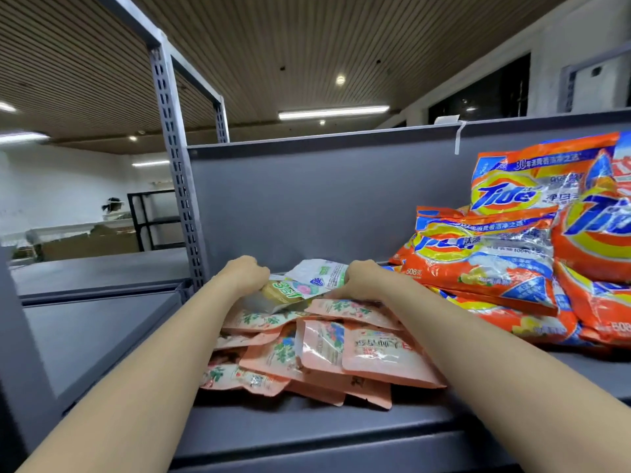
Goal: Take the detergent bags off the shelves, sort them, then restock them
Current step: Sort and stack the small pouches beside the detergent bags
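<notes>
A heap of several pink flowered detergent pouches point(317, 353) lies on the grey shelf point(307, 425) in front of me. At the back of the heap lie a yellow-green pouch point(285, 291) and a white pouch point(322, 273). My left hand point(244, 273) grips the left end of these back pouches, fingers curled over them. My right hand point(363, 278) grips their right end, thumb resting on a pink pouch. Several orange Tide bags point(495, 254) are piled at the right of the same shelf.
A grey back panel point(307, 199) closes the shelf behind the bags. A perforated grey upright point(177, 186) stands at the left, with a lower grey shelf surface point(99, 329) beyond it. Far left are a black rack point(150, 220) and cardboard boxes.
</notes>
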The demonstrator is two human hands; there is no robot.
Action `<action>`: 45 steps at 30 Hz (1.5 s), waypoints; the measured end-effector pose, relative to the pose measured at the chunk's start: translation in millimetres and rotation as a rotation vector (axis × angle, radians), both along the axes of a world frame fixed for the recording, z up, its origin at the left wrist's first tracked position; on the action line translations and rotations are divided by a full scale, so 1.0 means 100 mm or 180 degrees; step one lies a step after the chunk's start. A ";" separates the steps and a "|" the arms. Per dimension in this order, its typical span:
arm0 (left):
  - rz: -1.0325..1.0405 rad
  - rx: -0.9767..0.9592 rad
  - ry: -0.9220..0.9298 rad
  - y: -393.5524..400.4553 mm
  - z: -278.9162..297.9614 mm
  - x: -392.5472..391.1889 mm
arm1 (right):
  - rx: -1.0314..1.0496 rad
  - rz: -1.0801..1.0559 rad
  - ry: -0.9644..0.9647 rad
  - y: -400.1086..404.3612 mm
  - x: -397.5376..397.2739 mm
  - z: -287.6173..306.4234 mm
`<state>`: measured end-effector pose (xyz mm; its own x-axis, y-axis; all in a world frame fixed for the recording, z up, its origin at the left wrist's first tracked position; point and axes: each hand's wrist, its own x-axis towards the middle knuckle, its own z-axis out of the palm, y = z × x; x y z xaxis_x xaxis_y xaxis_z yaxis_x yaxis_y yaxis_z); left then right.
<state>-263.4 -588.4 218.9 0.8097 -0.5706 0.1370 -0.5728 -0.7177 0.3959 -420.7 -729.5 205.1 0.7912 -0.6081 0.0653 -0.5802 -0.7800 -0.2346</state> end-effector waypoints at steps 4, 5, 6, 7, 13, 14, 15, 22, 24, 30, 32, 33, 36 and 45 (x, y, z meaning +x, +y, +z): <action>0.0048 0.0216 0.0320 -0.03 0.10 -0.02 | -0.0532 -0.0007 -0.0017 0.01 0.09 -0.04; 0.0052 0.0234 0.0414 -0.03 0.13 -0.04 | -0.0635 -0.0040 -0.0062 0.02 0.10 -0.06; 0.0082 0.0226 0.0515 -0.02 0.16 -0.07 | -0.0731 -0.0071 -0.0081 0.03 0.11 -0.07; 0.0121 0.0153 0.0650 -0.01 0.19 -0.08 | -0.0813 -0.0103 -0.0087 0.03 0.10 -0.08; 0.0325 -0.0538 0.1371 0.12 0.18 -0.01 | -0.0810 -0.0437 -0.1117 0.07 0.01 0.01; 0.0346 -0.0691 0.1321 0.13 0.18 0.02 | -0.0668 -0.0502 -0.1456 0.07 -0.01 0.05; 0.0379 -0.0885 0.1288 0.15 0.19 0.03 | -0.0497 -0.0560 -0.1776 0.07 -0.04 0.10; 0.0486 -0.2772 0.1170 0.23 0.22 0.07 | 0.0349 -0.0721 -0.3365 0.10 -0.12 0.25; 0.0389 -0.2992 0.1037 0.25 0.21 0.03 | 0.0529 -0.0802 -0.3661 0.09 -0.16 0.25; 0.0450 -0.3650 0.0673 0.36 0.20 -0.23 | 0.0656 -0.0709 -0.4174 0.16 -0.42 0.24; 0.0534 -0.3883 0.0582 0.41 0.16 -0.33 | 0.0668 -0.0666 -0.4289 0.21 -0.53 0.22; 0.0556 -0.3992 0.0525 0.44 0.13 -0.39 | 0.0634 -0.0661 -0.4338 0.25 -0.59 0.21; 0.0635 -0.4321 0.0215 0.54 0.06 -0.62 | 0.0483 -0.0638 -0.4415 0.35 -0.78 0.14; 0.0867 -0.4758 -0.0475 0.95 -0.16 -1.24 | 0.0690 -0.0573 -0.4867 0.69 -1.38 -0.13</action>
